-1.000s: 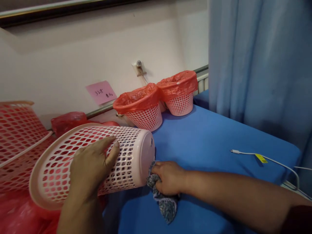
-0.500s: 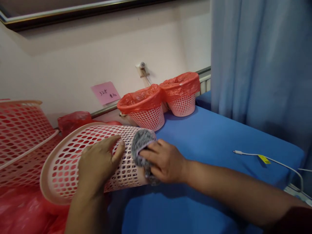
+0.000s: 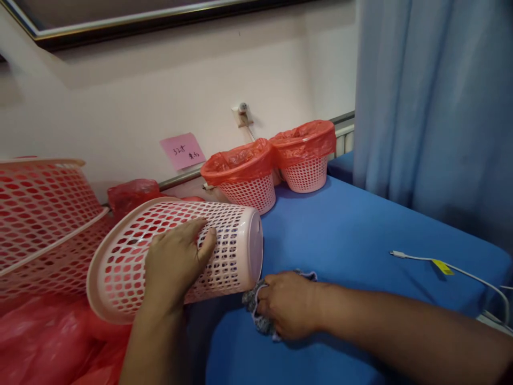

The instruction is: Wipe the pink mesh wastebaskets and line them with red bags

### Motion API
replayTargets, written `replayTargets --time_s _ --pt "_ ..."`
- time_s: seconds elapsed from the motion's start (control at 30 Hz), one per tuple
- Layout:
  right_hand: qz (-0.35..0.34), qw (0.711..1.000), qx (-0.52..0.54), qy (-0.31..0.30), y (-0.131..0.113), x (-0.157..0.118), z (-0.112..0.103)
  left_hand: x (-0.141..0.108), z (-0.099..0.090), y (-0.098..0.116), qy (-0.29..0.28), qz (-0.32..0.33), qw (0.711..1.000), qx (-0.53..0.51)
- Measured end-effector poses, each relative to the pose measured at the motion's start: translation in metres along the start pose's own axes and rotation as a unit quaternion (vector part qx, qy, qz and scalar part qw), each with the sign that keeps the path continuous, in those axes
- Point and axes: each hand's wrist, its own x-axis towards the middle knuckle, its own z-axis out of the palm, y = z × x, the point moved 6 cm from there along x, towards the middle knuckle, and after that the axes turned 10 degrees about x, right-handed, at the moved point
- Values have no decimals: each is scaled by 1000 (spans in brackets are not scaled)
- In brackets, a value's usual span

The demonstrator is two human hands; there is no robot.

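A pink perforated plastic wastebasket (image 3: pixel 230 240) lies on its side, its base facing right and its wide rim to the left. My left hand (image 3: pixel 178 262) holds it by the side facing me, thumb and fingers spread over the mesh. Bunched in my right hand (image 3: pixel 294 305) is a grey cloth (image 3: pixel 262 315) with a pale edge, down at the blue bed surface (image 3: pixel 340 230), just below the basket's base. My right fingers are curled over the cloth and partly hidden.
Two pink baskets with red liners, one nearer (image 3: pixel 248 190) and one farther (image 3: pixel 306 174), stand by the wall. Stacked baskets (image 3: pixel 40 214) and red plastic bags (image 3: pixel 52 342) are at left. A white cable (image 3: pixel 417 258) lies at right near a blue curtain (image 3: pixel 420 107).
My right hand has moved the cloth off the basket's base, down and to the right toward the bed surface. The left hand stays on the basket; the view has shifted slightly.
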Motion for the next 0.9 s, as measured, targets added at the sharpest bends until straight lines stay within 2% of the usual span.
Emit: replayTargets --time_s 0.13,0.2,0.27,0.33,0.4,0.43,0.47,0.53,0.57,0.6,0.67,0.73,0.8,0.9 --pt "159 986 58 8 36 -4 -11 1 2 0 8 3 1000 -7" --pt "227 971 68 47 58 -10 -22 1 2 0 11 4 1000 -8" --pt "256 959 61 101 76 -15 -38 1 2 -1 14 2 1000 -6" --pt "238 943 57 224 82 -20 -62 1 2 -1 13 2 1000 0" --pt "142 919 65 363 73 -21 -89 1 1 -1 12 6 1000 8" --pt "79 907 74 407 66 -18 -100 1 1 -1 10 9 1000 11" --pt "22 901 84 424 59 -13 -108 1 1 0 9 11 1000 13" --pt "-31 908 104 406 56 6 -117 1 1 1 7 13 1000 14" --pt "-22 910 117 397 61 16 -120 1 0 1 8 11 1000 13" --pt "13 909 138 393 72 26 -121 1 0 1 8 8 1000 11" --pt "128 891 193 391 106 39 -116 1 0 2 8 4 1000 7" --pt "239 863 241 374 139 43 -99 1 1 2 3 3 1000 5" --pt "303 849 267 342 161 41 -75 1 2 1 -1 3 1000 5" --pt "357 845 277 287 169 35 -40 1 2 1 0 4 1000 10"
